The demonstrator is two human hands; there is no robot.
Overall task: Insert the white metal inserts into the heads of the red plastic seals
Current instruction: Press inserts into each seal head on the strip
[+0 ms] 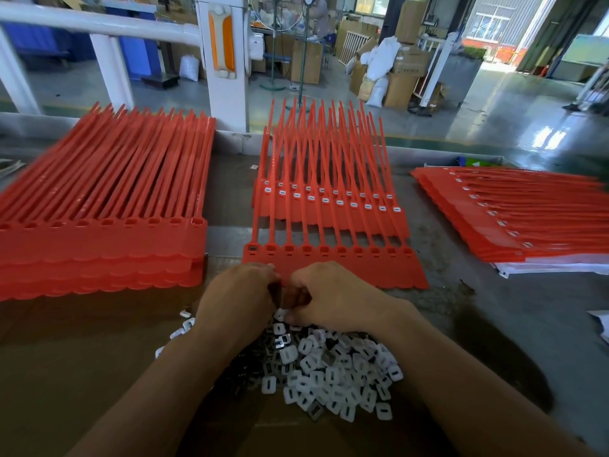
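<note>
While left hand (237, 291) and right hand (333, 300) are meeting at the near edge of the red seal strip (379, 268), its heads are sitting empty.
Fingers are curling inward on both; can't tell whether they're pinching anything. White insert pile (329, 367) is lying at 6 o'clock, filled strips (329, 201) at 12.

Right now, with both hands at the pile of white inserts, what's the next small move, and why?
Probably carry one insert from the pile to the leftmost empty head of the front strip and press it in. That strip's heads all look empty, the strips behind already carry inserts, and the left hand and right hand sit bunched at its near edge.
</note>
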